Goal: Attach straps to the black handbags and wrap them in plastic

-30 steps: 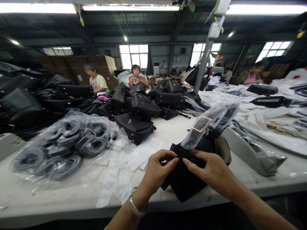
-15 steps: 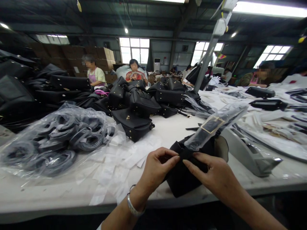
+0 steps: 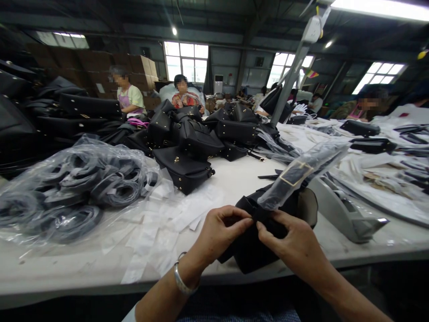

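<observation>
A small black handbag point(image 3: 250, 250) rests at the near edge of the white table point(image 3: 80, 268). My left hand point(image 3: 219, 235), with a silver bangle on the wrist, pinches the bag's top rim. My right hand point(image 3: 295, 243) pinches the same rim just to the right, fingertips almost touching the left ones. A black strap with a gold buckle, wrapped in clear plastic point(image 3: 301, 172), sticks up and to the right from the bag.
A clear bag of coiled dark straps point(image 3: 73, 188) lies at the left, white paper strips point(image 3: 161, 223) beside it. A heap of black handbags point(image 3: 197, 138) sits mid-table. A grey tape dispenser point(image 3: 345, 210) stands at the right. Other people sit at the far end.
The view has tilted slightly. My two hands have closed in a little on the bag's rim and the bag has shifted slightly towards me.
</observation>
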Available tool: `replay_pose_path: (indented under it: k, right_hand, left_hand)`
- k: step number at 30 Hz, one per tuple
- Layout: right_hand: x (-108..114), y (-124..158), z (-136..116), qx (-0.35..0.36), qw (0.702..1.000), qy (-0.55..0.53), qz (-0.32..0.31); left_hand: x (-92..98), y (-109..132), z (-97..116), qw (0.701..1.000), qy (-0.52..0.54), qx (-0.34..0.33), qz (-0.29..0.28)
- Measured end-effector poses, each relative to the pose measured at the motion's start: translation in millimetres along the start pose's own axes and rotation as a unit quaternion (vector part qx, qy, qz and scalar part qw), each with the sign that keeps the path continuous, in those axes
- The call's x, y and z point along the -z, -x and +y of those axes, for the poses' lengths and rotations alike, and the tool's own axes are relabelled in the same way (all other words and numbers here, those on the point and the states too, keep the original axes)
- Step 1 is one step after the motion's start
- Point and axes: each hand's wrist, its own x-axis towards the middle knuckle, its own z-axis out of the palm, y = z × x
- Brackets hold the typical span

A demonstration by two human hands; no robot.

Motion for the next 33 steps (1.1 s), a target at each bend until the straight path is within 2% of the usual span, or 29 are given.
replay_pose_path:
  k: [4, 8, 12, 21, 26, 30, 33]
  right_hand:
    - [3.7, -0.8, 1.2, -0.032, 0.998, -0.022, -0.042]
    - [8.4, 0.0, 3.1, -0.026, 0.997, -0.018, -0.067]
    - [8.0, 1.5, 4.2, -0.006, 0.999, -0.007, -0.049]
    - [1.2, 7.1, 8.6, 0.042, 0.999, 0.003, 0.012]
    - [-4.2, 5.4, 9.7, 0.063, 0.998, 0.016, 0.026]
    - [-3.2, -1.1, 12.4, 0.037, 0.999, 0.028, -0.007]
    - [1.6, -3.8, 17.2, 0.043, 0.997, 0.040, -0.044]
  left_hand:
    - [4.5, 0.3, 5.6, 1.000, 0.002, 0.013, -0.023]
    - [5.9, -0.3, 7.7, 0.999, -0.017, 0.012, -0.034]
    - [4.7, -1.6, 6.4, 0.999, -0.035, 0.000, -0.037]
    - [-0.6, -3.9, -2.8, 1.000, 0.011, 0.011, -0.022]
    - [-4.6, -6.0, -0.1, 0.999, -0.042, 0.006, -0.010]
    - [-4.5, -4.0, -2.5, 0.993, -0.107, -0.042, 0.028]
    - [-0.2, -2.3, -4.3, 0.988, -0.131, -0.069, 0.043]
